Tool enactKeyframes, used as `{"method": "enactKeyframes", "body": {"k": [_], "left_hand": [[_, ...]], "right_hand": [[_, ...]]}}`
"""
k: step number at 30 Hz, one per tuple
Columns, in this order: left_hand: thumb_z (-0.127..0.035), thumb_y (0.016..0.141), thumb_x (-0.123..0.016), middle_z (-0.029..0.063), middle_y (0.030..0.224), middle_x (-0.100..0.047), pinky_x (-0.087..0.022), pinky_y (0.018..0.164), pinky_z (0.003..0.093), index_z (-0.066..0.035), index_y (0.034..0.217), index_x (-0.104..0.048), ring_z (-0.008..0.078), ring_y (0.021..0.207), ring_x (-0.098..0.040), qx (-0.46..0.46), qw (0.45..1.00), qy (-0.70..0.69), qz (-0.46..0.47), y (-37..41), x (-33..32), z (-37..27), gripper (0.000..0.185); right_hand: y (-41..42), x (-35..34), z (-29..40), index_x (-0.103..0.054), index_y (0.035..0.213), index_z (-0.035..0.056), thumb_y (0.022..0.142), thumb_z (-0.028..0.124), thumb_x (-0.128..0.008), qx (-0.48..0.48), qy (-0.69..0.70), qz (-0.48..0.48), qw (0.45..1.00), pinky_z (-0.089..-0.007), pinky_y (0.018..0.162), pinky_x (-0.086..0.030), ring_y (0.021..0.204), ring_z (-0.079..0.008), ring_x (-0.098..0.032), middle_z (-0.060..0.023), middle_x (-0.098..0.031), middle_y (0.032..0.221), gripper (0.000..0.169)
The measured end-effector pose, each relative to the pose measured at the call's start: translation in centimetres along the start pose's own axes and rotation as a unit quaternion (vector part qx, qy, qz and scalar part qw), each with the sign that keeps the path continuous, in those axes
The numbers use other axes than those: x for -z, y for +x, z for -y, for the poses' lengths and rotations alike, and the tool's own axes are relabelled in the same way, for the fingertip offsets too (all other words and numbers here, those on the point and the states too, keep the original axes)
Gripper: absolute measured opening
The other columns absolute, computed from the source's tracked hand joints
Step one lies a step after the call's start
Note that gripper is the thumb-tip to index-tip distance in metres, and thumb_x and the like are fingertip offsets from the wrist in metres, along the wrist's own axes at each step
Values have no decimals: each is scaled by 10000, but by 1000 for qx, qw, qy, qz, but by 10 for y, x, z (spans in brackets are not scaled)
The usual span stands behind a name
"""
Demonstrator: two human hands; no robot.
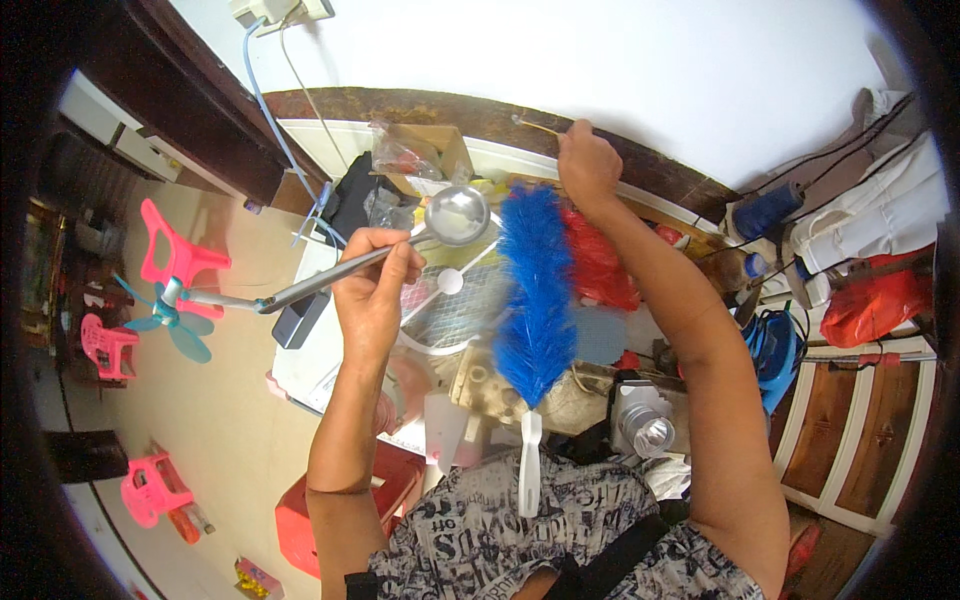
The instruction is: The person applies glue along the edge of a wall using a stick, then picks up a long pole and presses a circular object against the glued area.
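Observation:
My left hand [373,285] grips the grey handle of a metal ladle [457,216], its round bowl up and to the right. Up by the wall, my right hand [589,161] is closed on a thin yellowish stick [536,126] with a pale tip, whose exact kind I cannot tell. Between my arms is a bright blue feather duster [534,292] with a white plastic handle [529,465]; neither hand touches it. Behind the ladle shows a round, white-rimmed mesh racket [450,307], probably an electric mosquito swatter.
A cardboard box [442,146] and a red plastic bag [600,259] sit near the wall. A clear-fronted torch [646,429] is by my right arm, a red case [300,525] by my left. A teal-bladed fan [176,322] and pink plastic chairs [161,487] stand out left.

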State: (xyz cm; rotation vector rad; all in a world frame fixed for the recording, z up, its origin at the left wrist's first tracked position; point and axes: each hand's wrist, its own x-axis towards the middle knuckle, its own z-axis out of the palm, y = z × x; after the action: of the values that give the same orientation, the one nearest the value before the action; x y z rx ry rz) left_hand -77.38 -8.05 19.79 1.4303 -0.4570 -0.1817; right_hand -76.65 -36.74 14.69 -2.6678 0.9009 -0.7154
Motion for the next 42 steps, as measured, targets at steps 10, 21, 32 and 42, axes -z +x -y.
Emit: {"method": "enactKeyframes", "body": {"k": [10,21,32,42], "left_hand": [[-81,858,-567,55,707,-586,-420,573,213,-20,909,-549,96,620,-524,-24,1000,10,7,-4,-5,5,81],[-82,856,-568,54,706,-581,-428,580,230,-27,909,-549,108,629,-529,-21,999,34,-1,-9,-9,4,79],[-60,856,-561,49,699,-579,-416,555,210,-17,913,-547,91,608,-518,-57,998,37,7,-13,-11,9,73],[-50,861,-548,52,695,-574,-417,561,209,-16,912,-541,92,603,-515,-66,997,19,26,-19,-18,5,62]], "right_hand": [[-29,38,-91,-497,872,57,834,279,-523,-52,-7,-46,998,-511,630,-447,709,-399,-599,-190,-610,706,227],[-20,45,-67,-504,835,54,851,265,-499,33,11,-3,999,-483,625,-437,713,-375,-586,-181,-595,696,211],[-22,28,-62,-481,868,18,852,236,-486,-13,38,-8,999,-509,628,-438,700,-395,-590,-202,-595,682,218],[-66,33,-144,-536,834,14,841,236,-510,-199,101,-101,969,-453,685,-432,785,-392,-577,-225,-596,783,223]]}}
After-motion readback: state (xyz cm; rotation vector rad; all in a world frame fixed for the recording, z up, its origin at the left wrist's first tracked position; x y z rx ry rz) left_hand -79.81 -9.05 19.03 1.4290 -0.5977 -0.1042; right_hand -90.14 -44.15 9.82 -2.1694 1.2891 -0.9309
